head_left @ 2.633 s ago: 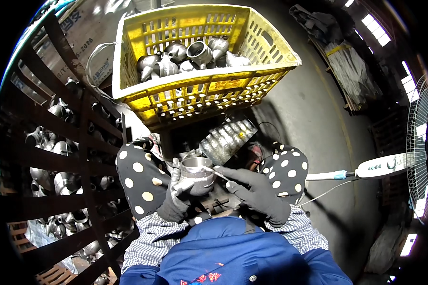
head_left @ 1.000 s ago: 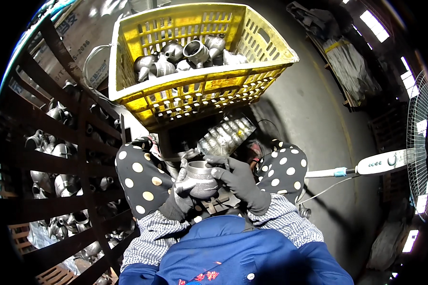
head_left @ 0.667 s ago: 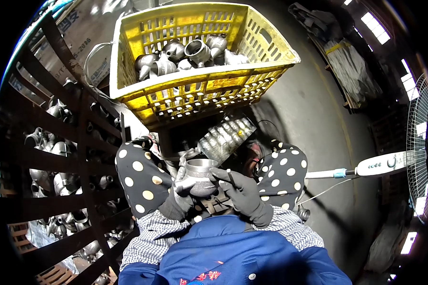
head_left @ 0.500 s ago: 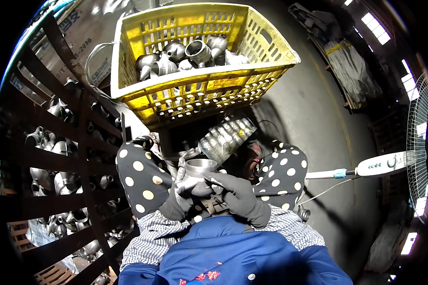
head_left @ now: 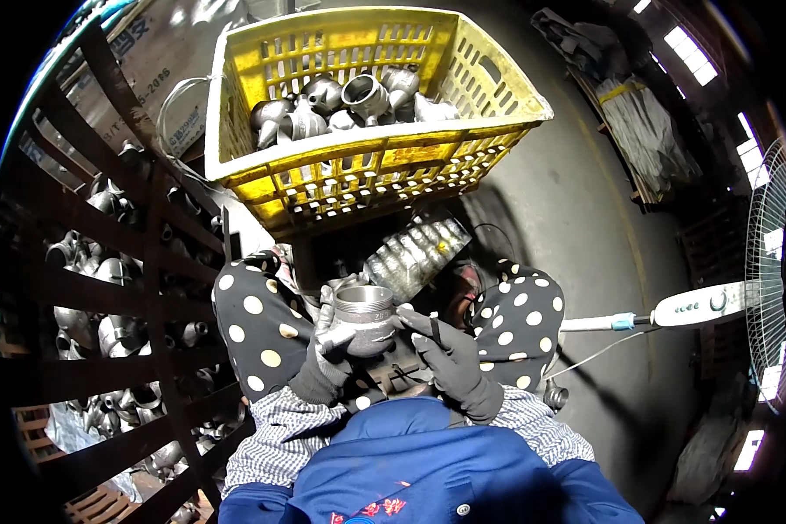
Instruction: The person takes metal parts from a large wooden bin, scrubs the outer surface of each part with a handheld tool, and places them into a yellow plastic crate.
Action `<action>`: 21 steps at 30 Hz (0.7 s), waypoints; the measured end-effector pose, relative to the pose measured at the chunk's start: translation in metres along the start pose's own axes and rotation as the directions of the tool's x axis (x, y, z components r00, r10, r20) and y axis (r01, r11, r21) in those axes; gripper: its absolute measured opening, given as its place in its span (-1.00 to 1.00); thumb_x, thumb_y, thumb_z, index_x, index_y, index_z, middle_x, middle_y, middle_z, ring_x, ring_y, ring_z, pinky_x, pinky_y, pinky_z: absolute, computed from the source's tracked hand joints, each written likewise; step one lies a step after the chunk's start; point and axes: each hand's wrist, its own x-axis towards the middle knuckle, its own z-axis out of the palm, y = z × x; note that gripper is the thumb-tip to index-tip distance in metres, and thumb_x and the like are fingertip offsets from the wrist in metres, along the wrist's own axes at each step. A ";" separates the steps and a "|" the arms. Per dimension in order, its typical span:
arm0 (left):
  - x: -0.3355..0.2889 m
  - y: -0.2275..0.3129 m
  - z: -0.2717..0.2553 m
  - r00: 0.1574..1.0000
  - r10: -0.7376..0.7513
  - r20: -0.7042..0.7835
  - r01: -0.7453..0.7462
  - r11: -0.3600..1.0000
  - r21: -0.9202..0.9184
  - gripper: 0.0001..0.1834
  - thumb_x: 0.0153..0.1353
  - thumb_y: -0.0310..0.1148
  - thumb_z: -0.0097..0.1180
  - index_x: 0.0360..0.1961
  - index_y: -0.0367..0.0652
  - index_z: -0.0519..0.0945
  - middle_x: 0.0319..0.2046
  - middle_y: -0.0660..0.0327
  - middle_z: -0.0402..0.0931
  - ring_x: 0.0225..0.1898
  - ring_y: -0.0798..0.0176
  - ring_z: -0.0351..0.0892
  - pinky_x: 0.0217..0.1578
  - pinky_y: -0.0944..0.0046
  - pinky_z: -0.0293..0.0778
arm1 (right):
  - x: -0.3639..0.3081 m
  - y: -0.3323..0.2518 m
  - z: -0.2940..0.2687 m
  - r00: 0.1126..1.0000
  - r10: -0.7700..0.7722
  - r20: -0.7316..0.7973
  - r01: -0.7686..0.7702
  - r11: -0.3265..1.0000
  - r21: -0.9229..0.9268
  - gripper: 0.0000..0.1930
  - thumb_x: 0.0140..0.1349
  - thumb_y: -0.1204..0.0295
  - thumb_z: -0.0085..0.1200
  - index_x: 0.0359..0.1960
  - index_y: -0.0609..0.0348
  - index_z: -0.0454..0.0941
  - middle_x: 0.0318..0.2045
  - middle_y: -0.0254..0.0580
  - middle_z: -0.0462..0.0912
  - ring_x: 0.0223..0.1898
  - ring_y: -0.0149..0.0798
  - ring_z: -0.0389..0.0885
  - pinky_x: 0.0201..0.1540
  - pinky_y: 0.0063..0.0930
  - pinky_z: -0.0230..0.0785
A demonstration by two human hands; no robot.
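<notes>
In front of my body, my left hand [head_left: 327,345] in a dark grey glove grips a grey metal pipe fitting [head_left: 368,336] by its side. The fitting has a round, bulging body and a wide threaded mouth turned upward. My right hand [head_left: 450,358], gloved too, is beside the fitting with its fingers bent and their tips close to its right side. A thin dark strip shows between those fingers; whether it is a tool or a shadow is unclear. Beyond the fitting, between my knees, lies a ridged, silvery wrapped block [head_left: 417,258].
A yellow slatted crate [head_left: 375,166] with several metal fittings [head_left: 364,96] inside stands ahead. On the left, a rusty barred cage [head_left: 153,288] holds many more fittings. A fan [head_left: 703,303] stands at right, its cable on the floor. Covered stacks [head_left: 646,131] lie beyond.
The fitting has tipped slightly and more of its threaded neck shows. My right hand has drawn back a little to the right from the fitting, its fingers now more bent.
</notes>
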 end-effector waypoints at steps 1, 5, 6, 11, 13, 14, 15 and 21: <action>0.000 -0.003 0.003 0.997 -0.046 0.059 0.049 0.997 -0.052 -0.20 0.24 0.27 -0.15 0.31 -0.10 0.14 0.16 -0.35 0.20 0.16 -0.30 0.33 0.08 -0.16 0.43 | 0.003 0.003 0.002 0.995 -0.091 0.049 0.094 0.994 -0.064 -0.54 0.14 0.73 -0.10 0.12 0.32 0.43 -0.03 -0.07 0.60 -0.18 -0.37 0.58 -0.13 -0.55 0.42; 0.002 -0.002 0.015 0.915 -0.263 0.306 0.355 0.886 -0.300 -0.05 0.16 0.28 -0.02 0.32 -0.21 0.05 0.22 -0.39 0.08 0.22 -0.32 0.22 0.13 -0.20 0.35 | 0.012 0.001 0.011 0.939 -0.253 0.234 0.285 0.951 -0.116 -0.43 -0.02 0.74 -0.20 0.13 0.31 0.43 0.03 -0.03 0.57 0.01 -0.24 0.57 0.05 -0.50 0.38; 0.005 -0.004 0.012 0.906 -0.264 0.330 0.368 0.878 -0.308 -0.03 0.14 0.29 0.00 0.33 -0.24 0.04 0.22 -0.40 0.07 0.22 -0.34 0.21 0.14 -0.22 0.34 | 0.012 -0.002 0.012 0.924 -0.243 0.296 0.286 0.952 -0.111 -0.39 -0.09 0.75 -0.26 0.12 0.34 0.43 0.04 -0.01 0.56 0.04 -0.23 0.55 0.09 -0.48 0.34; 0.002 -0.004 0.027 0.946 -0.206 0.248 0.287 0.889 -0.358 0.05 0.09 0.30 0.05 0.33 -0.30 -0.01 0.24 -0.45 0.00 0.26 -0.37 0.12 0.15 -0.25 0.31 | 0.004 -0.002 0.007 0.929 -0.196 0.314 0.220 0.975 -0.041 -0.43 -0.03 0.76 -0.26 0.11 0.36 0.44 0.02 -0.05 0.58 0.04 -0.21 0.56 0.10 -0.43 0.37; 0.003 -0.004 0.024 0.946 -0.196 0.258 0.281 0.892 -0.353 0.05 0.09 0.29 0.06 0.33 -0.30 -0.01 0.24 -0.45 -0.01 0.26 -0.37 0.11 0.16 -0.25 0.30 | 0.006 0.003 0.005 0.941 -0.260 0.216 0.296 0.943 -0.153 -0.67 0.35 0.60 -0.18 0.13 0.33 0.42 0.04 0.03 0.55 0.08 -0.28 0.52 0.15 -0.46 0.32; 0.004 -0.005 0.023 0.940 -0.207 0.270 0.297 0.888 -0.352 0.05 0.10 0.29 0.06 0.33 -0.29 -0.01 0.24 -0.45 -0.01 0.27 -0.38 0.10 0.17 -0.24 0.29 | 0.007 0.002 0.005 0.960 -0.228 0.161 0.248 0.962 -0.112 -0.67 0.35 0.58 -0.16 0.13 0.33 0.42 0.06 0.02 0.54 0.10 -0.27 0.50 0.16 -0.46 0.31; 0.005 -0.005 0.023 0.937 -0.214 0.277 0.306 0.885 -0.352 0.04 0.10 0.29 0.06 0.33 -0.29 0.00 0.24 -0.45 -0.01 0.27 -0.38 0.09 0.17 -0.24 0.28 | 0.008 0.001 0.005 0.975 -0.193 0.107 0.201 0.977 -0.068 -0.66 0.35 0.56 -0.14 0.13 0.33 0.42 0.08 0.02 0.52 0.12 -0.26 0.49 0.17 -0.45 0.30; 0.008 -0.006 0.025 0.915 -0.248 0.318 0.362 0.852 -0.379 0.03 0.10 0.26 0.08 0.34 -0.28 0.00 0.23 -0.45 -0.01 0.28 -0.38 0.06 0.22 -0.23 0.23 | 0.009 0.003 0.006 0.910 -0.233 0.344 0.287 0.951 -0.116 -0.36 -0.14 0.78 -0.32 0.08 0.29 0.46 0.02 -0.04 0.58 -0.02 -0.25 0.59 0.03 -0.46 0.42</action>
